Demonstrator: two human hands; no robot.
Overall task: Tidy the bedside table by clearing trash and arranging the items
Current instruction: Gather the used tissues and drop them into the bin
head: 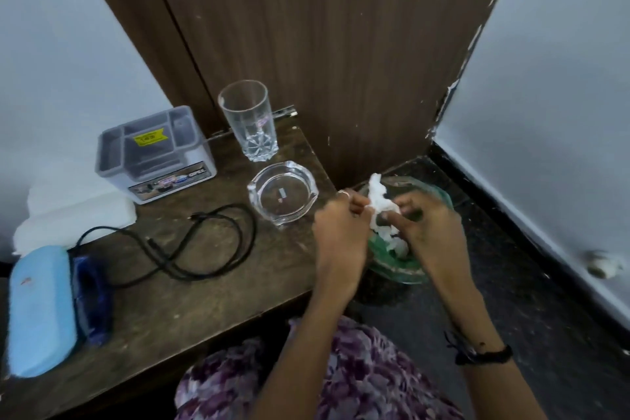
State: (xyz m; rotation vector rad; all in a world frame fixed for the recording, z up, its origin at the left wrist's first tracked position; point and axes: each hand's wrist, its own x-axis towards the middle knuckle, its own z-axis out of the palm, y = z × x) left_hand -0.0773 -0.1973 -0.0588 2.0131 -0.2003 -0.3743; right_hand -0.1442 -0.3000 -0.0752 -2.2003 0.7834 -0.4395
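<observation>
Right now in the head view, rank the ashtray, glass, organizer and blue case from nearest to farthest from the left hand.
From the left hand:
1. Ashtray, just left of it.
2. Glass, behind the ashtray.
3. Organizer, back left.
4. Blue case, the table's left edge.

On the bedside table [191, 300], the front edge and middle stay bare wood, open for a hand. The back edge is blocked by the grey organizer [153, 153], the drinking glass [250, 119] and, nearer the right edge, the glass ashtray [283, 193]. A black cable [191, 242] loops across the middle-left; a blue case [41, 310] fills the front left corner.
</observation>
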